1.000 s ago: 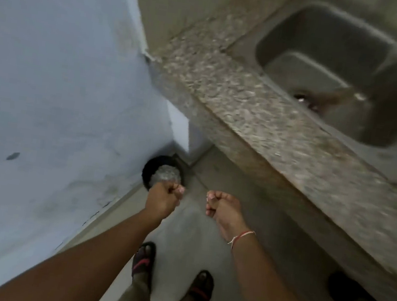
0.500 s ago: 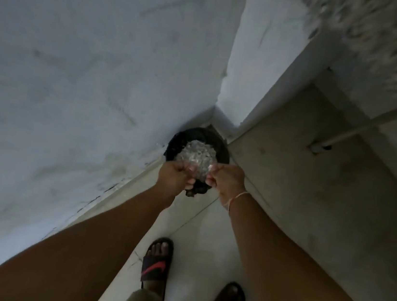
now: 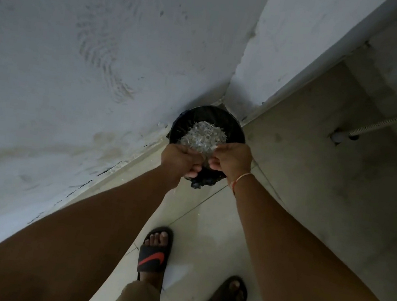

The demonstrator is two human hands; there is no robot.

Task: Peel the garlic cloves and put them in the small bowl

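Fingers: both hands curled; whether they hold peel scraps is hidden, so I cannot tell.
Left hand (image 3: 182,158): at centre frame, over the near rim of the bin, probably to drop waste inside.
Right hand (image 3: 233,158): just beside the left, same height, red thread on its wrist.
Bin (image 3: 183,125): black-lined, tucked in the wall corner, pale papery peelings (image 3: 203,137) heaped in it.
Garlic cloves, small bowl: not in view.
Sandals (image 3: 154,258): lower centre, on the tiled floor.

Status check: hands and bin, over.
Both hands, left and right, fingers curled, over the bin. Pale scraps piled inside. What they hold: cannot tell. No garlic or bowl in view.
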